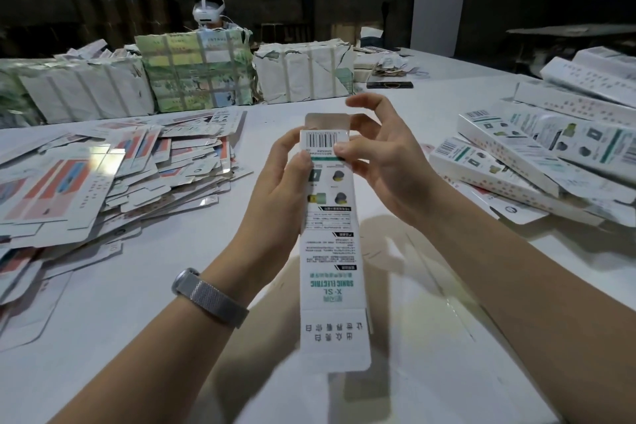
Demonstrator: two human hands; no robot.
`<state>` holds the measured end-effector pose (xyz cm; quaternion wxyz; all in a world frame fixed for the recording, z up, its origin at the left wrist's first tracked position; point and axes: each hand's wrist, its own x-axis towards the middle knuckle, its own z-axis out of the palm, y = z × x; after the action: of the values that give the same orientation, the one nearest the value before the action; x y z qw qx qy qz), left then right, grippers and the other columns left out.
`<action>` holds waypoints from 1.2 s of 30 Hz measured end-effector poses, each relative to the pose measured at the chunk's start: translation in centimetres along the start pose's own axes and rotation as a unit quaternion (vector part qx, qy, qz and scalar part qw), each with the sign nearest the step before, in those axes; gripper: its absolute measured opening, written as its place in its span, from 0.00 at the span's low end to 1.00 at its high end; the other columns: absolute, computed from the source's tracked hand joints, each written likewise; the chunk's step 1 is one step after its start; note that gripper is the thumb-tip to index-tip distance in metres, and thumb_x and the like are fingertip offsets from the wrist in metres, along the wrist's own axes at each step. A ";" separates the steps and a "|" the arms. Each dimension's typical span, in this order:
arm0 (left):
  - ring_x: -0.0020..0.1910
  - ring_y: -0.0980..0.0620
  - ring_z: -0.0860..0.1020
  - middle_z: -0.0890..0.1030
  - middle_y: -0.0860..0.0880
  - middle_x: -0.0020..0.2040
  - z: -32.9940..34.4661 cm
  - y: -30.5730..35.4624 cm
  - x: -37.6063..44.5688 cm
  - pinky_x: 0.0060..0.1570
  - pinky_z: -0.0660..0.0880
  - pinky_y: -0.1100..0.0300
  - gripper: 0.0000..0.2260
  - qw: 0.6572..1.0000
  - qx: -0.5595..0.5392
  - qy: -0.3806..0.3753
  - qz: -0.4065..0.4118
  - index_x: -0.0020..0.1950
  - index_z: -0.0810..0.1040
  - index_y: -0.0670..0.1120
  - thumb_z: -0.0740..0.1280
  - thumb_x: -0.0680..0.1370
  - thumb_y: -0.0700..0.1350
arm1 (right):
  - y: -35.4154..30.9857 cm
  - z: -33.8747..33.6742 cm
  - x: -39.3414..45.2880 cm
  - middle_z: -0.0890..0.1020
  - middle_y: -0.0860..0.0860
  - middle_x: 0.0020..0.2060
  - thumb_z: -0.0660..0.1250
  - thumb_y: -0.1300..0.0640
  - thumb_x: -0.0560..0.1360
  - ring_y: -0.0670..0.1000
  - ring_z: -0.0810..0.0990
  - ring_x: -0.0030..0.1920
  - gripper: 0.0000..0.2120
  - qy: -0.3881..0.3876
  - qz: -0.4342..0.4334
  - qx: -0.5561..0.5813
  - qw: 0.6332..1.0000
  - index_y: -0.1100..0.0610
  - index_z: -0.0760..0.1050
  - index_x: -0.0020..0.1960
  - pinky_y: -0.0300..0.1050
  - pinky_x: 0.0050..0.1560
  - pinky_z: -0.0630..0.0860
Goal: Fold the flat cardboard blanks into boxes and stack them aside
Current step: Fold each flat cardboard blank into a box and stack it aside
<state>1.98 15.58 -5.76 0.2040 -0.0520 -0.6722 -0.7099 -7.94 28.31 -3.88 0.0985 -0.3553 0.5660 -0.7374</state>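
Both hands hold one long white carton (332,251) upright over the white table (137,337), its printed face toward the camera. The left hand (275,189), with a mesh-band watch (210,298) on its wrist, grips the carton's upper left edge, thumb pressed on the face just below the barcode. The right hand (382,162) pinches the upper right corner with thumb and forefinger, while its other fingers arch loosely above the raised top flap (327,121). The bottom flap (335,341) hangs open toward the person.

Flat cardboard blanks (113,179) lie in a loose heap on the table to the left. Folded boxes (537,155) are piled to the right. Strapped paper-wrapped bundles (196,70) stand in a row at the far side, and behind them sits another person wearing a white headset (208,12).
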 end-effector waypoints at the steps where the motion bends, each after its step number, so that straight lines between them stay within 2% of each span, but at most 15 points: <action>1: 0.42 0.50 0.83 0.86 0.48 0.46 0.0 -0.1 0.0 0.39 0.79 0.56 0.16 1.000 -0.011 0.003 -0.006 0.74 0.62 0.58 0.55 0.86 0.46 | 0.0 0.0 0.0 0.80 0.51 0.44 0.68 0.64 0.67 0.53 0.82 0.46 0.21 0.001 0.005 -0.007 1.000 0.51 0.71 0.57 0.56 0.53 0.79; 3: 0.41 0.51 0.84 0.86 0.48 0.44 -0.1 -0.2 0.0 0.38 0.79 0.58 0.18 1.000 -0.018 0.003 -0.010 0.74 0.58 0.63 0.55 0.86 0.47 | 0.0 0.0 0.1 0.82 0.50 0.42 0.68 0.61 0.69 0.50 0.82 0.45 0.13 -0.003 0.017 -0.022 1.000 0.52 0.75 0.53 0.54 0.50 0.78; 4: 0.41 0.52 0.84 0.86 0.49 0.44 -0.2 -0.3 -0.1 0.37 0.79 0.59 0.18 1.000 -0.012 -0.001 -0.008 0.74 0.59 0.62 0.55 0.86 0.47 | -0.1 0.1 0.1 0.82 0.49 0.40 0.68 0.57 0.72 0.50 0.82 0.44 0.06 -0.003 0.027 -0.028 0.999 0.53 0.76 0.48 0.53 0.47 0.77; 5: 0.42 0.52 0.84 0.86 0.49 0.44 -0.2 -0.4 -0.1 0.38 0.79 0.59 0.18 1.000 0.000 -0.007 -0.007 0.74 0.61 0.61 0.55 0.86 0.47 | -0.2 0.1 0.1 0.82 0.49 0.39 0.67 0.54 0.74 0.49 0.82 0.42 0.04 0.004 0.043 -0.029 0.999 0.53 0.76 0.43 0.52 0.46 0.77; 7: 0.44 0.53 0.84 0.86 0.50 0.46 0.0 -0.6 -0.1 0.39 0.79 0.60 0.16 0.999 0.036 -0.016 -0.002 0.73 0.65 0.60 0.56 0.86 0.47 | -0.3 -0.1 0.3 0.82 0.49 0.36 0.65 0.51 0.79 0.49 0.82 0.39 0.13 0.019 0.075 -0.042 0.996 0.53 0.73 0.38 0.50 0.43 0.78; 8: 0.45 0.53 0.85 0.86 0.51 0.47 0.2 -0.8 -0.1 0.40 0.79 0.60 0.15 0.998 0.055 -0.016 0.003 0.71 0.66 0.60 0.56 0.86 0.46 | -0.4 -0.3 0.4 0.82 0.49 0.35 0.65 0.53 0.80 0.49 0.81 0.38 0.14 0.022 0.084 -0.053 0.995 0.53 0.71 0.36 0.48 0.41 0.78; 13: 0.42 0.55 0.85 0.86 0.53 0.44 0.4 -0.8 -0.1 0.38 0.79 0.63 0.14 0.996 0.091 -0.010 0.020 0.69 0.68 0.59 0.57 0.86 0.45 | -0.8 -0.8 0.3 0.81 0.50 0.34 0.65 0.59 0.80 0.51 0.81 0.36 0.07 -0.008 0.107 -0.079 0.991 0.57 0.75 0.43 0.45 0.38 0.79; 18: 0.43 0.53 0.85 0.86 0.50 0.47 0.2 -0.5 -0.1 0.37 0.78 0.61 0.14 0.996 0.083 -0.018 0.007 0.70 0.68 0.59 0.57 0.85 0.47 | -0.9 -0.5 0.2 0.82 0.52 0.32 0.67 0.61 0.79 0.52 0.81 0.36 0.11 0.034 0.046 -0.123 0.991 0.59 0.77 0.38 0.50 0.40 0.80; 22: 0.44 0.51 0.84 0.85 0.49 0.50 -0.1 -0.5 0.0 0.39 0.79 0.59 0.15 0.995 0.092 -0.032 0.011 0.70 0.67 0.61 0.57 0.86 0.47 | -0.8 -0.5 0.2 0.83 0.50 0.31 0.67 0.61 0.79 0.49 0.82 0.33 0.11 0.054 0.021 -0.141 0.988 0.59 0.76 0.37 0.46 0.33 0.79; 25: 0.48 0.50 0.85 0.85 0.48 0.53 -0.4 -0.5 0.0 0.41 0.80 0.57 0.16 0.994 0.099 -0.048 0.015 0.72 0.66 0.60 0.56 0.85 0.46 | -1.0 -0.6 0.1 0.83 0.50 0.31 0.66 0.62 0.79 0.50 0.83 0.33 0.13 0.049 0.021 -0.136 0.989 0.58 0.75 0.36 0.45 0.32 0.78; 28: 0.51 0.51 0.85 0.85 0.53 0.56 -0.7 -0.4 0.0 0.43 0.80 0.59 0.18 0.990 0.121 -0.064 0.021 0.76 0.63 0.57 0.56 0.86 0.46 | -1.4 -0.8 0.0 0.83 0.53 0.32 0.65 0.61 0.80 0.52 0.83 0.36 0.13 0.031 0.032 -0.132 0.990 0.59 0.73 0.36 0.45 0.35 0.80; 32: 0.51 0.52 0.85 0.85 0.53 0.54 -0.7 -0.3 -0.1 0.44 0.81 0.58 0.18 0.987 0.143 -0.068 0.031 0.74 0.63 0.60 0.56 0.86 0.46 | -1.8 -1.1 -0.1 0.82 0.55 0.34 0.64 0.60 0.81 0.54 0.83 0.38 0.15 0.011 0.055 -0.134 0.989 0.59 0.71 0.36 0.47 0.38 0.81; 36: 0.50 0.52 0.85 0.84 0.52 0.56 -0.6 -0.2 -0.1 0.44 0.81 0.55 0.17 0.986 0.154 -0.061 0.029 0.72 0.64 0.64 0.55 0.86 0.46 | -1.8 -1.3 -0.1 0.82 0.55 0.34 0.63 0.59 0.81 0.54 0.83 0.38 0.15 0.006 0.058 -0.143 0.988 0.59 0.70 0.35 0.45 0.37 0.80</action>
<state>2.17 15.03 -6.02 0.1888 -0.0826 -0.7828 -0.5872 -8.21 29.95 -2.47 0.0858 -0.3281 0.6860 -0.6438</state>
